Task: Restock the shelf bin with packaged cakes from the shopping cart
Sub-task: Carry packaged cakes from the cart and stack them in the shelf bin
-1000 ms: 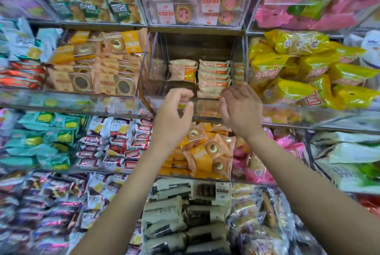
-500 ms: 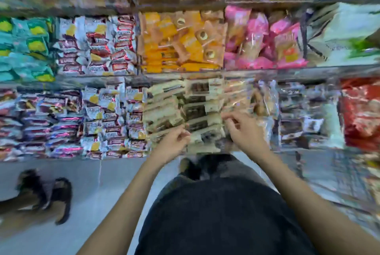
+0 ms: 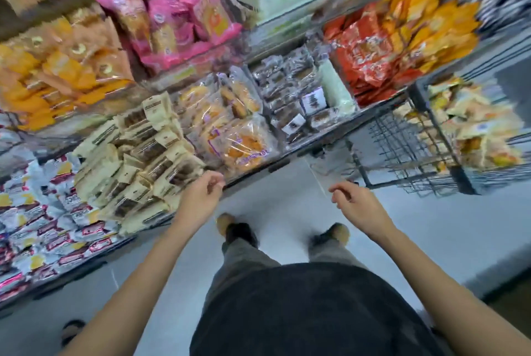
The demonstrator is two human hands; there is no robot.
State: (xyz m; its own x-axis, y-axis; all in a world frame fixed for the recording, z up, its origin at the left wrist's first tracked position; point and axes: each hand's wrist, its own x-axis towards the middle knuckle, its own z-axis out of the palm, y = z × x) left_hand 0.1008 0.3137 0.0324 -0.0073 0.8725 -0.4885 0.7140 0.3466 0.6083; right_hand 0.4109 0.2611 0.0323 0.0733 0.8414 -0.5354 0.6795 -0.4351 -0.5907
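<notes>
The view is blurred by head motion and points down at the floor. My left hand (image 3: 201, 197) hangs in front of the lowest shelf, fingers loosely curled, holding nothing. My right hand (image 3: 355, 205) is level with it, to the right, also loosely curled and holding nothing. The wire shopping cart (image 3: 416, 151) stands at the right, beyond my right hand, with yellow-and-white packaged cakes (image 3: 474, 123) piled in its far side. The upper shelf bin seen earlier is out of view.
Shelf bins run across the left and top: cream-and-brown packs (image 3: 138, 160), clear-wrapped orange cakes (image 3: 238, 137), dark brown packs (image 3: 290, 97), red-orange bags (image 3: 373, 54), pink packs (image 3: 178, 19). Grey floor (image 3: 287, 183) and my feet (image 3: 238, 229) lie below. Another person's sandalled foot (image 3: 71, 330) is bottom left.
My head has swung from the upper shelf bin down and right, bringing the cart into view. Both hands dropped from the bin's front edge to waist height and spread apart.
</notes>
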